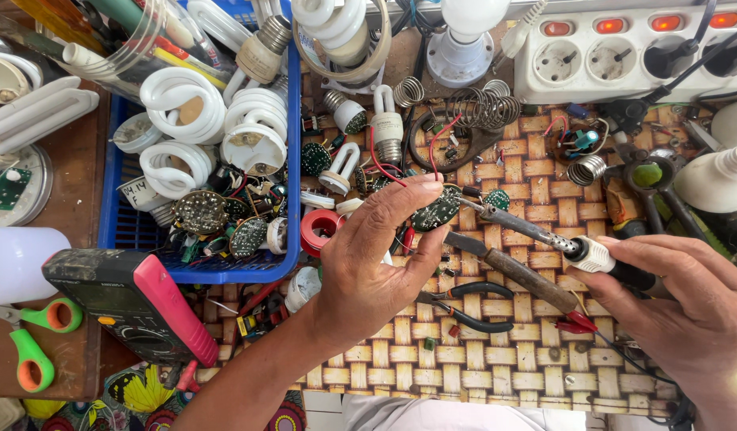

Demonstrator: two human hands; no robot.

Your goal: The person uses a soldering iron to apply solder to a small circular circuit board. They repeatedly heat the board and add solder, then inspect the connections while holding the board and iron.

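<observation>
Figure: soldering at a cluttered repair bench, seen from above. The left hand (368,263) pinches a small round circuit board (436,209) by its rim between thumb and fingertips, holding it above the woven-pattern mat (480,351) near the middle of the view; red wires (376,160) trail from the board toward the parts behind it. The right hand (688,311) is closed around the handle of a soldering iron (544,235), whose metal tip meets the board's edge. The board is judged light, thin and stiff, with fragile components on its face; the bare rim is the sound place to grip, as here, with fingers away from the joint under the tip. The iron is likely hot along its metal shaft and is best held only at the insulated handle. Below the iron lie a dark-handled tool (512,271) and black-handled pliers (472,307). A blue basket (293,160) at left holds spiral lamp tubes (181,100) and spare boards; a multimeter (137,303) lies beside it, and a white power strip (624,52) sits at upper right.
</observation>
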